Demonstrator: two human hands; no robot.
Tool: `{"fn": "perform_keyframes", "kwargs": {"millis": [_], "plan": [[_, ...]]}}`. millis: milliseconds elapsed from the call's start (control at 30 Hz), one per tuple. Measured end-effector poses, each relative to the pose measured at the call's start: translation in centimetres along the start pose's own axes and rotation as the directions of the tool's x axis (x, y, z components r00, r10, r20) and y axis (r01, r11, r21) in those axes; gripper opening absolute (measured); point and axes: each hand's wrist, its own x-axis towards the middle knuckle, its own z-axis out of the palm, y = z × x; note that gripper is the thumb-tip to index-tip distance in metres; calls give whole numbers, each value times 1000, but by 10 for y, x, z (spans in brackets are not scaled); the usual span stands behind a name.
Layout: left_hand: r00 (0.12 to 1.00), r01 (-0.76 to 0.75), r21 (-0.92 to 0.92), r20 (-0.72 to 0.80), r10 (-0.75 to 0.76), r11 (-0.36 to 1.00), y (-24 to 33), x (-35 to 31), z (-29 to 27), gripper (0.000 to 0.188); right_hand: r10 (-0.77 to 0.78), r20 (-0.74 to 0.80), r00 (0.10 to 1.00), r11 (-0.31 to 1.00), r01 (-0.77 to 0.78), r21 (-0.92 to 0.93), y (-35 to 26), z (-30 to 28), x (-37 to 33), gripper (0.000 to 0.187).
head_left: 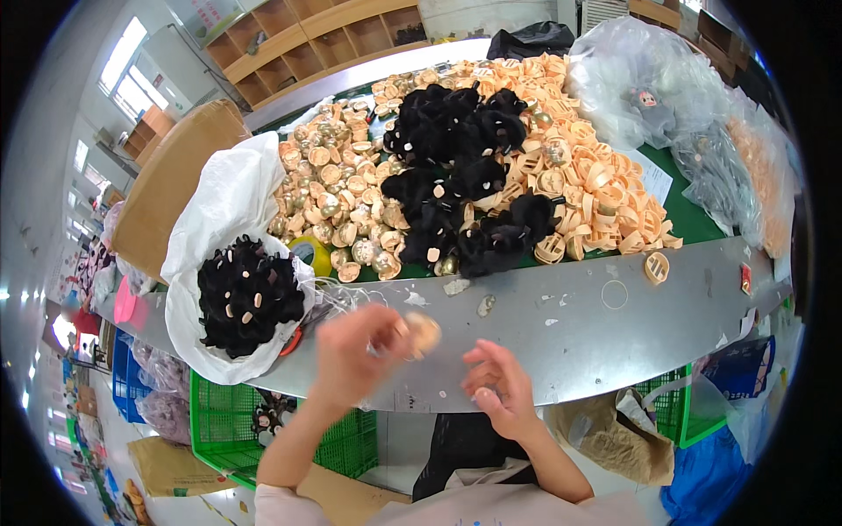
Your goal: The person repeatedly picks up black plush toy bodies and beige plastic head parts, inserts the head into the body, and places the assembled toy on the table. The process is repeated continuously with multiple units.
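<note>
My left hand [361, 349] is above the near part of the grey metal tabletop, its fingers closed on a round peach-coloured plastic piece [424, 336]; both are smeared by motion. To its right, my right hand [500, 387] hovers by the table's front edge with curled fingers apart, and nothing shows in it. Beyond the hands lies a pile of black fluffy hair-like pieces [478, 175] with small peach tabs. Left of that pile are many shiny gold and peach half-round shells [329, 175]; to the right, peach slotted plastic rings [605, 197].
A white sack [224, 188] of black curly pieces [250, 294] stands at the left, beside a roll of yellow tape [311, 256]. One slotted ring [656, 268] lies apart on the metal tabletop [561, 324]. Clear plastic bags [640, 79] crowd the far right. Green crates [338, 447] sit below.
</note>
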Motion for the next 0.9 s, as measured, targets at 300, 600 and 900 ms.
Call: {"fn": "perform_keyframes", "kwargs": {"millis": [300,600,900], "plan": [[975,-200,-64,87,205,978,20,-23,41,12,259,-183,948,952,-219,215,-18,-40,-24,43],[959,-271,136,125,254,953,-33,73,125,48,120,-613,781,969,41,242,-32,-96,-64,20],[998,49,-329,41,-38,943,2,77,126,22,1,-487,874,1000,-6,-9,-49,-111,-83,18]]}}
